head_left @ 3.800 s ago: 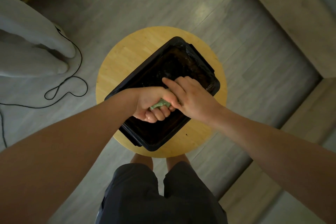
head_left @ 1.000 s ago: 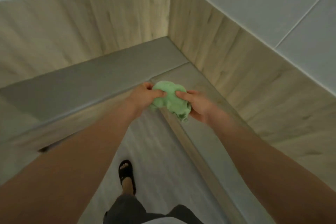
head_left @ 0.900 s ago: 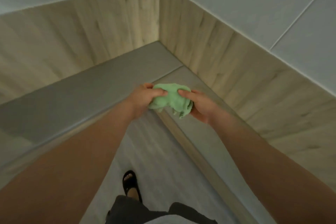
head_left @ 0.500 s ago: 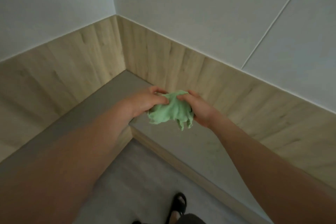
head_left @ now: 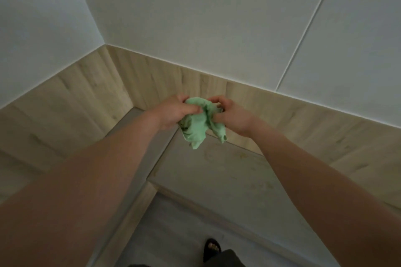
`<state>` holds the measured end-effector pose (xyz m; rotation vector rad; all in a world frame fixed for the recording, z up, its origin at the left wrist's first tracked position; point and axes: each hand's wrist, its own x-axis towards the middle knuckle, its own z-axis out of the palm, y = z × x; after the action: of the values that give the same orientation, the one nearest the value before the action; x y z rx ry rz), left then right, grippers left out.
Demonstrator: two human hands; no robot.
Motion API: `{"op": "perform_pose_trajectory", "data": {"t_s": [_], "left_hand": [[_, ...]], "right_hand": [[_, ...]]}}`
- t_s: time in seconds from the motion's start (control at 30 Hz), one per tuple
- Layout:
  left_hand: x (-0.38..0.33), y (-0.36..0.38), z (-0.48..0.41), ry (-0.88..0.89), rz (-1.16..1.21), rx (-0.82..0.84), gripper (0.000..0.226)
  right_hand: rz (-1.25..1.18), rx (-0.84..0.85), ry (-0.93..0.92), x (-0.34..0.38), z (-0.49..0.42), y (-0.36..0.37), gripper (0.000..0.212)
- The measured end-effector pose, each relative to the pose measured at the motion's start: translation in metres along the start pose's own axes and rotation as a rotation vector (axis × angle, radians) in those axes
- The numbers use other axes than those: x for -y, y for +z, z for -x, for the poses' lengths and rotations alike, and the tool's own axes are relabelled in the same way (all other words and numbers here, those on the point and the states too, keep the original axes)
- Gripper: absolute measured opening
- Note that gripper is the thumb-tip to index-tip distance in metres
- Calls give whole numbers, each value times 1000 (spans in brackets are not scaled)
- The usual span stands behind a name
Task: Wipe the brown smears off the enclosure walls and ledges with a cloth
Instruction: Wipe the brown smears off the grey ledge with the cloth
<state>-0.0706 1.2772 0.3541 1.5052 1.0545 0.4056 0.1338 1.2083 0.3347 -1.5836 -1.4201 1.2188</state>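
Grey L-shaped ledge w/ wood-look front; faint brownish smears lie on its top, right part. Below, grey floor w/ one black sandal standing on it.

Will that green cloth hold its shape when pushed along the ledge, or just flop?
Likely floppy: the green cloth bunches between the left hand and right hand, with loose ends drooping. Probably light, since it hangs from a pinch. It will likely crumple against the ledge unless pressed flat.
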Motion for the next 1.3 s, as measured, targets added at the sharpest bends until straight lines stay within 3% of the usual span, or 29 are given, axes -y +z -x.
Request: {"op": "perform_pose_trajectory", "data": {"t_s": [0.2,0.3,0.43,0.53,0.63,0.7,0.77,0.93,1.03,1.17,1.3], "left_hand": [[-27,-26,-29,115,-379,-63,37],[-24,-56,-40,237,-767,-32,17],[-6,-105,-53,304,-1020,51,42],[13,-141,-54,293,-1018,149,37],[34,-172,-48,280,-932,235,14],[46,-195,-45,252,-833,301,20],[55,-212,-44,248,-803,296,27],[94,-242,-46,265,-870,274,22],[132,-240,-50,213,-785,308,20],[181,-210,-54,71,-566,234,18],[240,-182,-66,19,-552,152,15]], "right_hand": [[143,-113,107,-9,-38,-24,19],[-37,-115,101,-3,-46,-21,22],[-337,-90,108,8,-48,-3,20],[-558,-113,114,22,-49,32,25],[-582,-198,108,41,-53,76,43],[-564,-318,95,53,-59,106,51],[-493,-450,105,59,-63,126,52],[-8,-629,254,51,-64,151,46],[-47,-637,316,34,-57,163,44],[-186,-585,415,-6,-56,184,41],[-297,-583,493,-78,-67,212,39]]}}
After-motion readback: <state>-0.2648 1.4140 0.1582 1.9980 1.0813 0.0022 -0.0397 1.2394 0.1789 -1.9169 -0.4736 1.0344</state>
